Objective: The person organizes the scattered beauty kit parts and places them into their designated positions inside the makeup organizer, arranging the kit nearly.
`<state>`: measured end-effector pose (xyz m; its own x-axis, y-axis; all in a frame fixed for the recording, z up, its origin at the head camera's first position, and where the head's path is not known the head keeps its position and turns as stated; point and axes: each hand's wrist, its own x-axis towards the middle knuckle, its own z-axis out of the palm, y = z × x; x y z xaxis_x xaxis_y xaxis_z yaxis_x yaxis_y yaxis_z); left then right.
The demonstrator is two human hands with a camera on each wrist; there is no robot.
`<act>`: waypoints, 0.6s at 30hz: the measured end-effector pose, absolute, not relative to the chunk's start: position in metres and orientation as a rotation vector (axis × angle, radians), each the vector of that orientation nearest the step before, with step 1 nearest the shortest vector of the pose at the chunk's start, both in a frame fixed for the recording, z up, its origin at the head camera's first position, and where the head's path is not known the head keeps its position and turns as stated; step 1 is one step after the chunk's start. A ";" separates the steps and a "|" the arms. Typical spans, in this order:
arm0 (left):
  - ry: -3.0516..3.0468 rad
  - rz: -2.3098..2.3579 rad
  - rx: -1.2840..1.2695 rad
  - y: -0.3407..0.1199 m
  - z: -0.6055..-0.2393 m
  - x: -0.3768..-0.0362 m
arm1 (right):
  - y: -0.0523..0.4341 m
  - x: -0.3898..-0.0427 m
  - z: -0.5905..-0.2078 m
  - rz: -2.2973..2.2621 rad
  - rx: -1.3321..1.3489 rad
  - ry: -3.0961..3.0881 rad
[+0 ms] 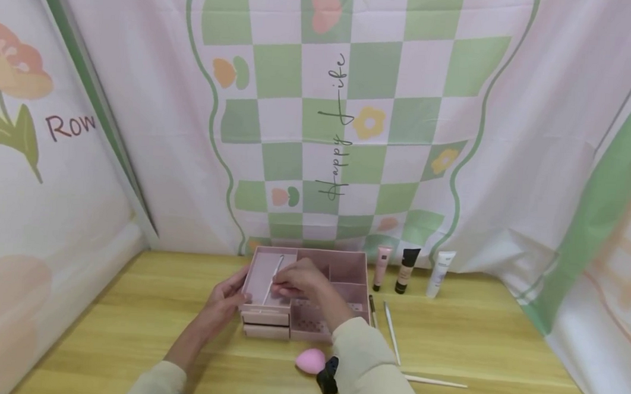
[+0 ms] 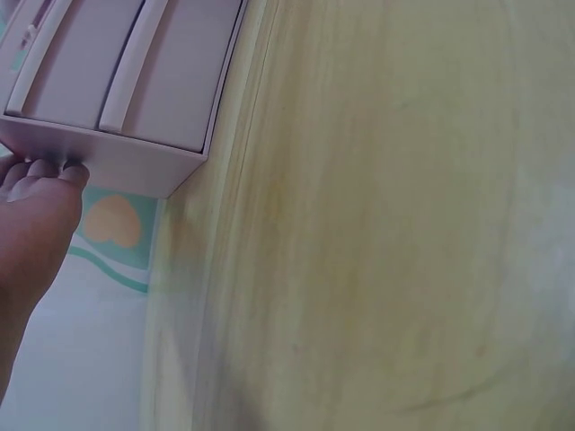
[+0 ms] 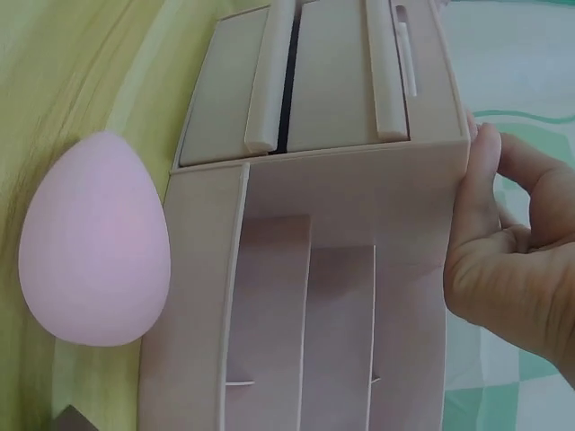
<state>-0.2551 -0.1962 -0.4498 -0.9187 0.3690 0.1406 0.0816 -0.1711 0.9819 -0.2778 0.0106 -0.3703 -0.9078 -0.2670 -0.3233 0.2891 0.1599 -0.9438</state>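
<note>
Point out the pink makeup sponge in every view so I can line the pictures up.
Head: pink makeup sponge lies on the table, bottom centre, in front of the pink organizer.
Left wrist: not in it.
Right wrist: at the left edge, beside the organizer.
Shared landmark: the organizer's two stacked drawers.

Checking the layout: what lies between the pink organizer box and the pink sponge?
Only bare wooden table; in the head view nothing sits between the organizer box and the pink sponge.
</note>
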 end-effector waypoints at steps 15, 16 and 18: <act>1.894 2.188 0.531 -0.197 -0.451 -0.256 | 0.029 -0.274 -0.373 -1.861 -0.215 1.893; 1.895 2.188 0.531 -0.197 -0.451 -0.256 | 0.030 -0.273 -0.373 -1.858 -0.219 1.888; 1.902 2.182 0.530 -0.198 -0.451 -0.256 | 0.032 -0.272 -0.372 -1.853 -0.231 1.882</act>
<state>-0.2563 -0.1976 -0.4508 -0.9159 0.3774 0.1368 0.0839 -0.1532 0.9846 -0.2723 0.0325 -0.3721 -0.8680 -0.4455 -0.2196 0.2127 0.0661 -0.9749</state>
